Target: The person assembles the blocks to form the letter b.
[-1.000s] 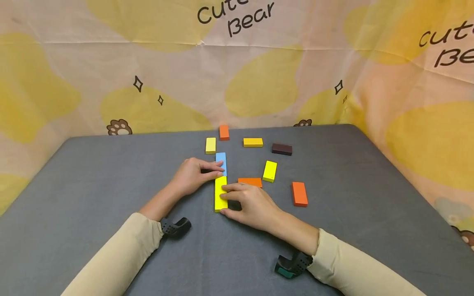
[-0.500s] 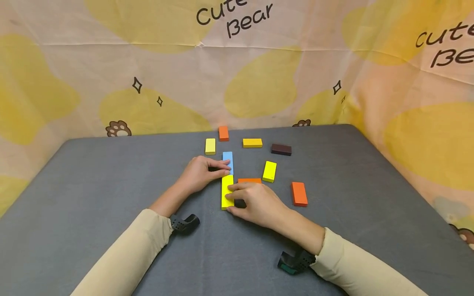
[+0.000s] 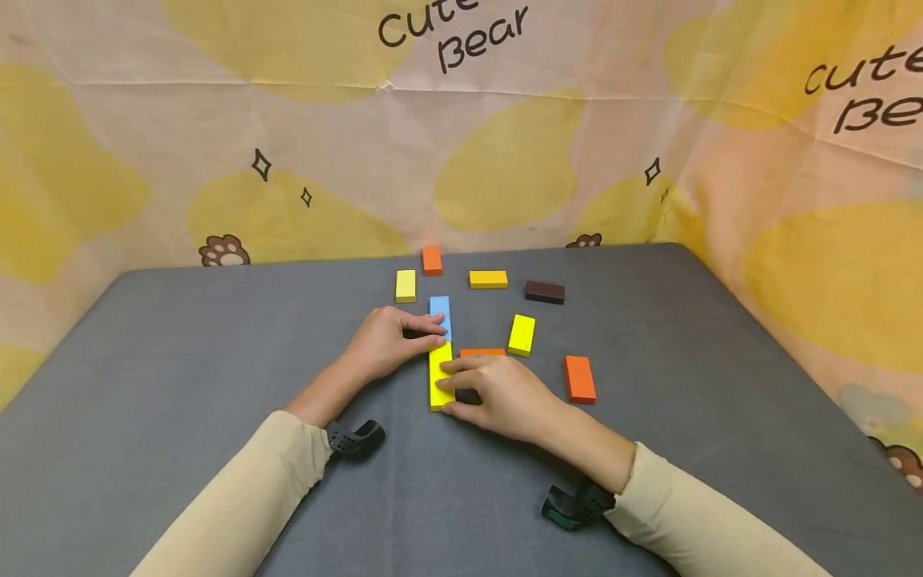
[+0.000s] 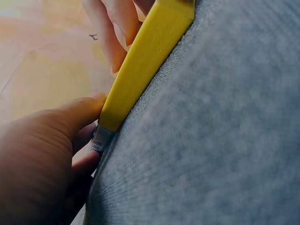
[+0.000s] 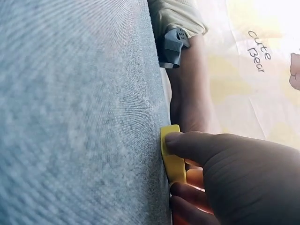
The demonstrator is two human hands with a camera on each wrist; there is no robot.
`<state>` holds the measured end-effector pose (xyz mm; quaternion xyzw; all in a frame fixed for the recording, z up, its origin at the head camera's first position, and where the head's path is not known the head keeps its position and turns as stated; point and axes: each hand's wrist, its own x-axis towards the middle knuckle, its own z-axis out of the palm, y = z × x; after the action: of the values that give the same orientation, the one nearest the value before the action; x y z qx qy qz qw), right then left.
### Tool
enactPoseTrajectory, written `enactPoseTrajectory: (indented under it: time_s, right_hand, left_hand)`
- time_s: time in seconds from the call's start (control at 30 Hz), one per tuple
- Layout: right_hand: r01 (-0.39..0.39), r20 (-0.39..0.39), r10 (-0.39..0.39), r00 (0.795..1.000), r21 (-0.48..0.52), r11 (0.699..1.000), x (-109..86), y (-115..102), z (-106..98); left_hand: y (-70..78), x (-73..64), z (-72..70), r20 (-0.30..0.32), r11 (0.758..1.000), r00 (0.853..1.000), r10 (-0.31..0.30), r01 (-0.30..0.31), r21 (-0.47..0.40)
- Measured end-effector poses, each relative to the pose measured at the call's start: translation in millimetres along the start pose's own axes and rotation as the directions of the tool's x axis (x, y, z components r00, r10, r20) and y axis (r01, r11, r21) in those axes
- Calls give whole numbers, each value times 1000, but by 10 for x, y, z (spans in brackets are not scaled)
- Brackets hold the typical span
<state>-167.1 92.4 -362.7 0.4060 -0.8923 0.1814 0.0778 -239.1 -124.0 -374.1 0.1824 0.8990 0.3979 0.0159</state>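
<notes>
A blue wooden block (image 3: 439,306) and a yellow wooden block (image 3: 439,354) lie end to end on the table, forming one straight strip. From the left, my left hand (image 3: 380,344) holds the blue block, its thumb near the seam between the two. In the left wrist view, the blue block (image 4: 101,138) is mostly hidden behind fingers. My right hand (image 3: 501,398) grips the yellow block from the right, thumb at its near end and fingertips along its side and top. An orange block (image 3: 481,352) is partly covered by the right hand.
Farther back lie a pale yellow block (image 3: 406,286), an orange block (image 3: 432,260), an amber block (image 3: 488,280) and a dark brown block (image 3: 545,292). To the right are a bright yellow block (image 3: 521,335) and a red-orange block (image 3: 580,379). A patterned cloth (image 3: 505,160) hangs behind the table.
Both hands have shifted the blue and yellow blocks together a little to the right, closer to the orange block. The other blocks have stayed in place on the table.
</notes>
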Motion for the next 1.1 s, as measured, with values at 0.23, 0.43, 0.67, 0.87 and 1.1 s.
enactPoseTrajectory:
  time_s: [0.23, 0.43, 0.67, 0.87, 1.1]
  right_hand:
    - [-11, 4, 11, 1000, -7, 1000, -17, 11, 6]
    - [15, -13, -15, 1000, 14, 1000, -24, 43, 44]
    - [50, -15, -50, 999, 16, 999, -14, 37, 38]
    - [52, -6, -51, 999, 8, 999, -12, 37, 40]
    - [53, -16, -53, 998, 10, 999, -16, 46, 39]
  left_hand:
    - [5, 0, -1, 8, 1000, 1000, -2, 1, 5]
    - [5, -13, -4, 9, 1000, 1000, 1, -2, 13]
    - [5, -36, -22, 3, 1000, 1000, 5, -5, 26]
    - [-16, -50, -19, -21, 1000, 1000, 22, -22, 15]
    - [-65, 24, -85, -129, 999, 991, 37, -41, -26]
